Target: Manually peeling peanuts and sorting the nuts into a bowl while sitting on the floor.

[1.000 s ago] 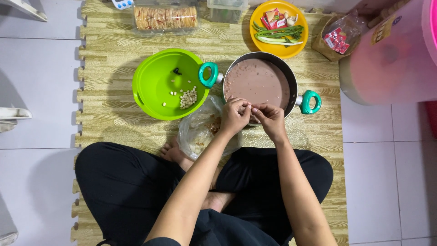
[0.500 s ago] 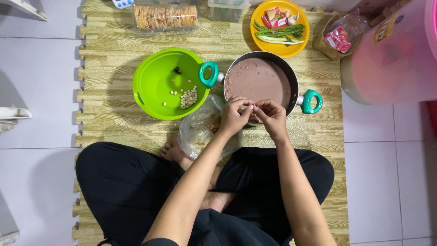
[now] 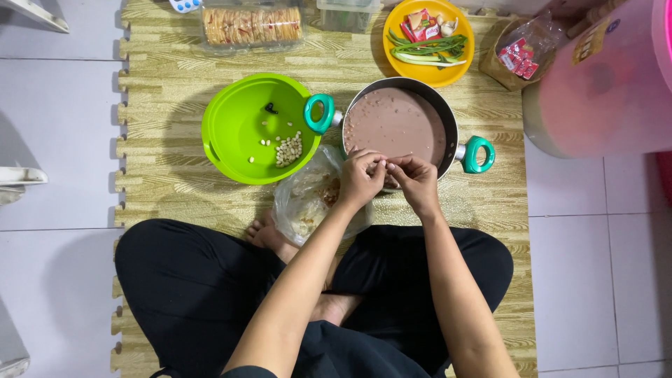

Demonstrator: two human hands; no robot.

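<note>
I sit cross-legged on a wood-pattern foam mat. My left hand and my right hand meet fingertip to fingertip over the near rim of a pot with teal handles, filled with brownish liquid. Both pinch something small between them; it is too small to name. A clear plastic bag with loose bits inside lies just under my left hand. Left of the pot stands a green bowl with a small heap of pale peeled nuts in it.
A yellow plate with green stalks and small packets sits behind the pot. A clear tray of crackers lies at the back. A bag of red packets and a large pink tub stand at the right. White tiles surround the mat.
Both hands have stayed at the pot's near rim, with only small finger movements around the tiny thing they pinch.
</note>
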